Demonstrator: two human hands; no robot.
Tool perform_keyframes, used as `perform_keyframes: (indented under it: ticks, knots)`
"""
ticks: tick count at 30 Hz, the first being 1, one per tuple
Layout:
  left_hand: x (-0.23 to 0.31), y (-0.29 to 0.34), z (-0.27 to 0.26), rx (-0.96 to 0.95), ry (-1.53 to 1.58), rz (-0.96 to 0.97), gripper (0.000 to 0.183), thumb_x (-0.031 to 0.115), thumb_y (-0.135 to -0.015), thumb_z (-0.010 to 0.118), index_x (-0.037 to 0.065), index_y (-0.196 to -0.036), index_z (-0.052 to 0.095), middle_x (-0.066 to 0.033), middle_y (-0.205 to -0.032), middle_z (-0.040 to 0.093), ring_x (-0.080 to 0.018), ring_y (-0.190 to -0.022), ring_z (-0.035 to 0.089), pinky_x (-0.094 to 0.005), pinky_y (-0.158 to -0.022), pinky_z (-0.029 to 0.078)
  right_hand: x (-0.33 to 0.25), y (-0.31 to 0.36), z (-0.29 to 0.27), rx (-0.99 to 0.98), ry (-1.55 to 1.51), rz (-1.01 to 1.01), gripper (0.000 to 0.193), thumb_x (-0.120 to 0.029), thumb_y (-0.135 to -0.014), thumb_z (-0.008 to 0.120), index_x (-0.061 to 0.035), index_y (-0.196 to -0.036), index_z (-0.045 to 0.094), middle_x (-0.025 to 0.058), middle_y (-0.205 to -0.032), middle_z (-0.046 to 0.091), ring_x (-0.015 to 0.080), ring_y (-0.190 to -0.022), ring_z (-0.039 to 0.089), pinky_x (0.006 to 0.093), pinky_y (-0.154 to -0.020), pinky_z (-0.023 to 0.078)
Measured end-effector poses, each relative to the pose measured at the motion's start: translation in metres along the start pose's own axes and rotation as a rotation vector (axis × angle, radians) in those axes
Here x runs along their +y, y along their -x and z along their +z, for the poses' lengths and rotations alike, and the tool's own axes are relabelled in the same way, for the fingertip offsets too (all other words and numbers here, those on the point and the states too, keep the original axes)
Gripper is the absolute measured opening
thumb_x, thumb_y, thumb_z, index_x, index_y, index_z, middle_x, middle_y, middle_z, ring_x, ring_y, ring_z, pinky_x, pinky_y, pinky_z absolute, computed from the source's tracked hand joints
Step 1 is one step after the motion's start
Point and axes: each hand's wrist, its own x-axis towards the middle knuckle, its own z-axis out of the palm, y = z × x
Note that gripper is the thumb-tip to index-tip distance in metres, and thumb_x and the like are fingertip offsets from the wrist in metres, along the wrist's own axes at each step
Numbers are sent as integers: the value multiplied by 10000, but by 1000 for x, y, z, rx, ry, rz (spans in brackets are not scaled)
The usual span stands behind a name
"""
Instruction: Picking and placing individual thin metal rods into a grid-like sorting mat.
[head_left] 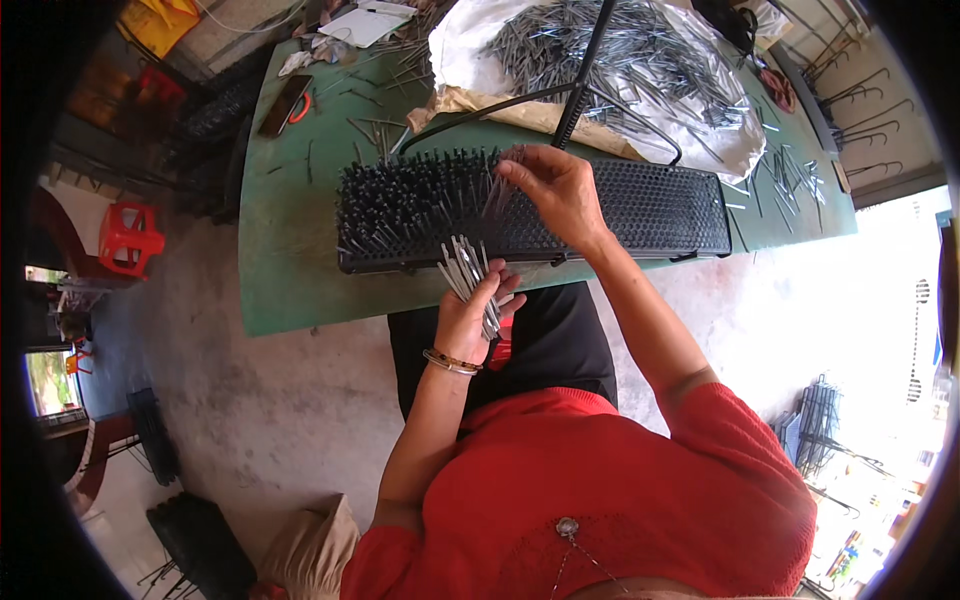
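A long black perforated rack (650,215) lies along the near side of the green table. Thin dark rods (390,205) stand densely in the holes of its left part, while the right part shows bare holes. In front of the rack, my left hand (478,312) is closed round a bundle of thin silvery metal rods (462,268) that point up and leftward. Over the middle of the rack, at the edge of the filled part, my right hand (560,190) pinches a thin metal rod (497,190). That rod is blurred, and its lower end cannot be made out.
Behind the rack, a large heap of metal rods (610,60) rests on white sheeting (460,50). A black metal frame (585,85) rises behind the rack. The green table (285,220) also bears a phone (285,105), orange-handled scissors (301,107) and loose rods (790,180). A red stool (130,240) stands left.
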Motion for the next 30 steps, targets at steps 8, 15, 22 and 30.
perform_keyframes:
  ticks: [8, 15, 22, 30]
  knots:
    - [-6, 2, -2, 1, 10, -37, 183, 103, -894, 593, 34, -1063, 577, -61, -1025, 606, -213, -926, 624, -378, -769, 561, 17, -10, 5, 71, 204, -112, 203, -132, -841, 687, 17, -977, 660, 56, -821, 691, 50, -773, 605, 222, -683, 484]
    - [-7, 1, 0, 12, -1, -52, 188, 96, -894, 587, 25, -1068, 579, -68, -1026, 610, -203, -915, 623, -368, -758, 564, 18, -8, 9, 77, 172, -145, 243, -173, -819, 696, 14, -970, 652, 139, -833, 683, 176, -681, 647, 293, -625, 499]
    - [-11, -2, -9, 8, 13, -57, 195, 100, -893, 590, 31, -1075, 582, -61, -1035, 612, -199, -902, 623, -367, -759, 564, 12, -4, 3, 26, 294, -146, 207, -137, -825, 690, 9, -967, 657, 110, -855, 689, 119, -745, 641, 265, -659, 499]
    - [-8, 1, -5, 14, 17, -63, 191, 89, -898, 580, 40, -1082, 578, -53, -1031, 615, -188, -897, 624, -365, -762, 566, 10, -9, 9, -81, 306, -211, 217, -104, -808, 696, -1, -992, 646, 114, -853, 676, 157, -722, 652, 276, -648, 512]
